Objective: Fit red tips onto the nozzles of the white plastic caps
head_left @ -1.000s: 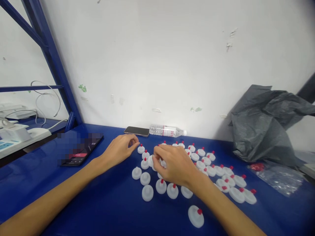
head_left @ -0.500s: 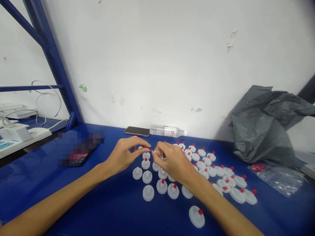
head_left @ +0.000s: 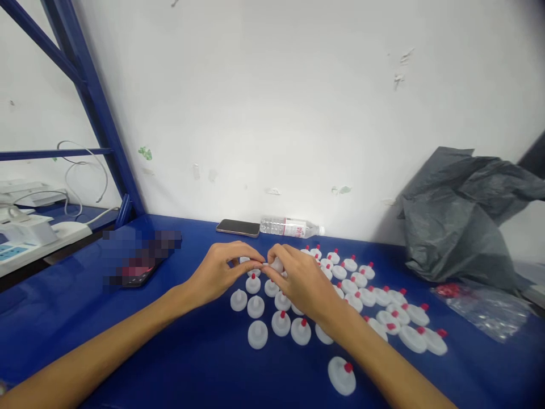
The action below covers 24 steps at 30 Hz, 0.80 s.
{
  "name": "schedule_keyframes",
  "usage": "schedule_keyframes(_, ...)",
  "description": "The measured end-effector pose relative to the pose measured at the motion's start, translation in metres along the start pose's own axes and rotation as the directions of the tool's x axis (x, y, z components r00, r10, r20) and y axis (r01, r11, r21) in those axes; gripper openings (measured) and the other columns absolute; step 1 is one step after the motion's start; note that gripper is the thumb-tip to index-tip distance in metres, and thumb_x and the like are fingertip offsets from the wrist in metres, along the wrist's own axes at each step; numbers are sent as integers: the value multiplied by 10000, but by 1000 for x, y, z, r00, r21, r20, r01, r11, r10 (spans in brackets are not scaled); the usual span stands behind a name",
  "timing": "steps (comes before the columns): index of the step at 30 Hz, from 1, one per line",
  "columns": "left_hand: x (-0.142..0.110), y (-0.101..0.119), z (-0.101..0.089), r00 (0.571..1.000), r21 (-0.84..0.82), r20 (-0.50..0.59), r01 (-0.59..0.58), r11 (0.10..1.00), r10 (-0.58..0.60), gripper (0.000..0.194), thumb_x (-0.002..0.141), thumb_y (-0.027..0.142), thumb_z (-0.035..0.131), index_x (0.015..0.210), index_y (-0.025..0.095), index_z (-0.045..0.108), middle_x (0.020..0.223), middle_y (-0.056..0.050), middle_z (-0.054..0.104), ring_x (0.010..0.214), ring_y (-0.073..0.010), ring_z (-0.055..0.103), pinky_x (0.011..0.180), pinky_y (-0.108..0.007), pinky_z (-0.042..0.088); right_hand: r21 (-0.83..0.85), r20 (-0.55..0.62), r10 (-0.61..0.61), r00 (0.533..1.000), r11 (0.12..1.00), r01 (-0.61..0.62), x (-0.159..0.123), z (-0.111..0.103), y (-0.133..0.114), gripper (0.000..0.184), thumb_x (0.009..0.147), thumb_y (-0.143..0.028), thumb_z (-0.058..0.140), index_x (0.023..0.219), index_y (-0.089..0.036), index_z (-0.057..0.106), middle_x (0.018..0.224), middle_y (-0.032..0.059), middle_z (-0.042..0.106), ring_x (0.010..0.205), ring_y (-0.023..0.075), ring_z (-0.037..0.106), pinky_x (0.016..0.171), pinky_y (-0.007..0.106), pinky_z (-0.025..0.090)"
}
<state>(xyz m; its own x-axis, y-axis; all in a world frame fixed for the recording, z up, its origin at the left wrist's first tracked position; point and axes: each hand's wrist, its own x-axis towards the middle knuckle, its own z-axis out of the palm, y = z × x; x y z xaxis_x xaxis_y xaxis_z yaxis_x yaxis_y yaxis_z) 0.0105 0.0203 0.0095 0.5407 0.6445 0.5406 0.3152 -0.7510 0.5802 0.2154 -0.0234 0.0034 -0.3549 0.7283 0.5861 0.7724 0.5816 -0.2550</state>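
Observation:
My right hand [head_left: 304,278] pinches a white round plastic cap with a nozzle [head_left: 277,265], turned sideways and partly hidden by the fingers. My left hand [head_left: 225,267] meets it, thumb and forefinger pressed together at the nozzle's tip; whatever small thing lies between them is hidden. Below and beside the hands, several like white caps stand nozzle-up on the blue table [head_left: 187,352]. Many carry red tips, such as one cap [head_left: 301,331]. Bare nozzles show on a few at the left, including a front one [head_left: 258,335].
A phone [head_left: 237,228] and a clear water bottle [head_left: 292,227] lie along the wall. Another phone [head_left: 147,264], partly blurred, rests at left. On the right are a grey plastic bag [head_left: 460,216] and a clear bag [head_left: 489,312] with red bits. A blue frame [head_left: 91,102] rises at left.
My left hand has moved right, closing in on my right hand; their fingertips now meet at the white cap's nozzle. The right hand has turned the cap's nozzle toward the left.

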Motion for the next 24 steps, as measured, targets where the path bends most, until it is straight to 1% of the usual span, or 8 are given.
schedule_keyframes(3,-1,1,1,999,-3,23,37,999,-37,124,914,253,664,941,202,773,911,-19,756,770,-125,652,626,-214,474,21,-30,-32,999,999,33,-1,1,-2,77,933,-214,640,929,-211,563,889,4,644,767,162,606,685,277,444)
schedule_keyframes(7,-2,2,1,994,-33,47,99,995,-97,135,921,276,653,961,215,766,909,-6,754,733,-113,641,611,-205,471,19,-54,-52,997,998,53,-2,2,-2,80,937,-216,643,931,-210,564,902,8,653,785,169,617,684,276,451)
schedule_keyframes(10,-3,1,2,983,-77,45,180,981,-177,164,917,338,656,960,220,761,896,4,750,623,-87,587,554,-197,455,-49,-75,-79,994,996,75,-2,3,0,88,952,-265,632,950,-213,561,877,3,659,760,175,630,622,272,431)
schedule_keyframes(13,-2,1,3,971,-120,57,238,964,-232,207,904,395,665,953,216,755,862,9,744,551,-70,534,511,-190,438,-135,-73,-112,991,986,101,-2,3,1,122,983,-331,581,967,-213,560,865,-2,663,642,151,616,508,265,366)
schedule_keyframes(15,-2,1,4,965,-146,71,261,954,-253,227,894,413,672,948,207,752,836,6,741,537,-69,527,498,-188,434,-160,-62,-120,991,981,109,-2,4,1,148,1001,-351,546,974,-206,558,878,0,661,564,125,587,471,266,351)
schedule_keyframes(19,-2,0,5,960,-201,69,280,939,-272,238,878,415,689,937,193,751,838,-6,742,520,-63,519,484,-185,435,-102,-33,-116,993,988,112,-3,3,1,144,1000,-341,547,974,-199,550,945,15,648,559,108,594,496,262,438)
schedule_keyframes(22,-1,-1,3,962,-213,17,268,940,-271,239,865,416,704,925,190,754,866,-14,748,504,-58,506,470,-184,433,-1,-9,-114,993,994,114,-3,3,2,88,976,-256,591,1033,-210,542,1076,39,639,682,124,658,587,265,524)
schedule_keyframes(24,0,-2,2,964,-197,-20,257,946,-266,236,853,415,717,910,189,758,867,-17,749,509,-61,514,465,-184,430,31,-26,-110,994,993,111,-3,3,4,115,979,-185,561,1085,-220,533,1157,55,632,777,144,684,644,277,552)
